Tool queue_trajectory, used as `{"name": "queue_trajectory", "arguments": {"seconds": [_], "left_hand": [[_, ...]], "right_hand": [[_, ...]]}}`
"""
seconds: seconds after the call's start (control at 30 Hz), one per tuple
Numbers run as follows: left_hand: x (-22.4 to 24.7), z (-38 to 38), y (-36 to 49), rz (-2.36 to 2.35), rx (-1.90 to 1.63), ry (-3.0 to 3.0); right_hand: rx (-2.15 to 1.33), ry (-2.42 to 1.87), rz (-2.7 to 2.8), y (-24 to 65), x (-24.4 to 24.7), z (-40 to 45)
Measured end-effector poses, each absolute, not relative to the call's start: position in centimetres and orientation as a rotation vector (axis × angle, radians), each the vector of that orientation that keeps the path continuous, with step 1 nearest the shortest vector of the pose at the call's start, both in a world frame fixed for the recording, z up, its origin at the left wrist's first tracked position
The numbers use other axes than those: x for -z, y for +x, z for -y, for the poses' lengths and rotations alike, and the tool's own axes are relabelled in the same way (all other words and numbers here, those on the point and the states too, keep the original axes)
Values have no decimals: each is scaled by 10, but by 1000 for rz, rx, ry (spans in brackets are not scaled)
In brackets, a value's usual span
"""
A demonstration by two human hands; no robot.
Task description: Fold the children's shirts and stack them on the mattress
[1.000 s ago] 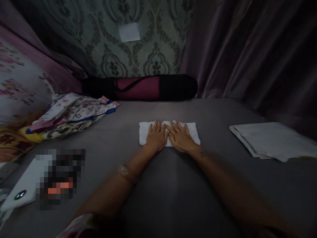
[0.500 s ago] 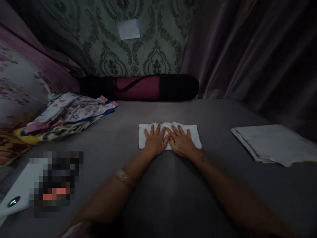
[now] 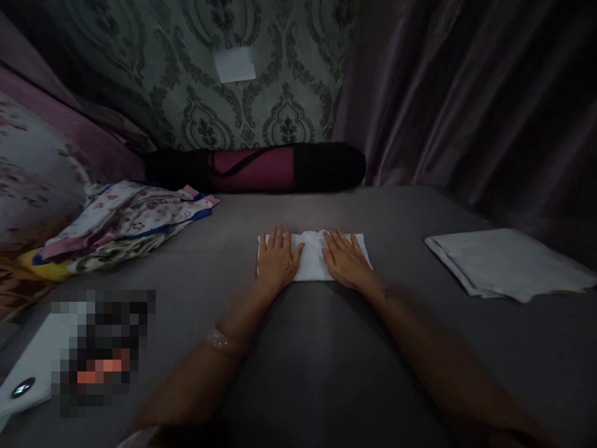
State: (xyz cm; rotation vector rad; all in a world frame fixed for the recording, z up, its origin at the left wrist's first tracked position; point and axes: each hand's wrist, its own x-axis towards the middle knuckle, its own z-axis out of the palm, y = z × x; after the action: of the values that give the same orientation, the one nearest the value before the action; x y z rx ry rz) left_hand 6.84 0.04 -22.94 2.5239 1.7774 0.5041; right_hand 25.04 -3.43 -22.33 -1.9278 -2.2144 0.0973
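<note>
A small folded white cloth lies flat on the grey bed sheet, in the middle of the view. My left hand rests palm down on the cloth's left part, fingers stretched out and thumb pointing inward. On its right part lies my right hand, also palm down with the fingers extended. A strip of cloth shows between the two hands. Neither hand grips anything.
A larger folded white cloth lies at the right. Rumpled printed clothes are at the left, above a white device beside a blurred-out patch. A black and pink long bag lies along the patterned wall.
My hands have moved apart from the cloth's middle, the left one to its left part and the right one slightly to the right. The whole view has shifted a little.
</note>
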Motion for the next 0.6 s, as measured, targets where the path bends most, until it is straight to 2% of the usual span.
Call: {"name": "queue_trajectory", "arguments": {"seconds": [0.17,0.4,0.5,0.6], "left_hand": [[245,-9,61,-1791,-271,2407],[245,-11,57,-1781,-392,2427],[242,-11,52,-1808,-551,2480],[245,-14,47,-1823,-482,2443]], "right_hand": [[-119,-1929,2264,252,239,33],[-274,-1898,2187,260,228,33],[-181,-1921,2067,273,229,32],[-160,-2017,2041,285,240,30]]}}
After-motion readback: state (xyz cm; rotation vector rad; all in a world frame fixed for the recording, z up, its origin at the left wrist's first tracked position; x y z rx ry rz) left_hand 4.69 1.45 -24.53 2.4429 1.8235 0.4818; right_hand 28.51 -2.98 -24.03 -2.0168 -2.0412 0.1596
